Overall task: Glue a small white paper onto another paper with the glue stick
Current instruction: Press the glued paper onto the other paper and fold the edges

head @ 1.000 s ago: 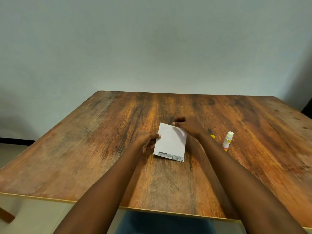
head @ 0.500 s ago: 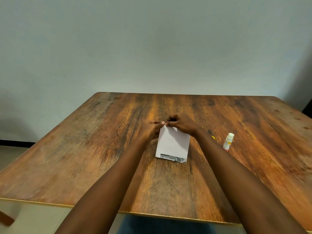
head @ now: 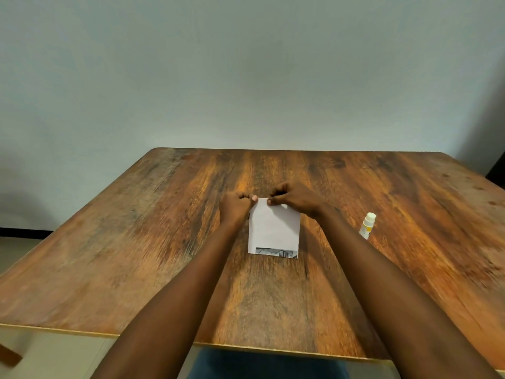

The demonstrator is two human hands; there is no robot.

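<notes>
A small white paper (head: 274, 228) lies on the wooden table (head: 136, 255), covering another sheet whose grey printed strip (head: 276, 253) shows along its near edge. My left hand (head: 235, 207) is curled at the paper's far left corner, thumb touching the edge. My right hand (head: 295, 199) pinches the far edge near its middle and covers the far right corner. A white glue stick (head: 367, 225) with a yellow label stands upright to the right, its cap on, apart from both hands.
The table's near edge (head: 246, 348) runs across the bottom of the view. A pale wall (head: 246, 77) rises behind the far edge. A dark object (head: 496, 168) shows at the far right edge.
Both hands moved from the paper's sides up to its far edge. The paper has turned from slightly skewed to square with the table edge. The glue stick has not moved.
</notes>
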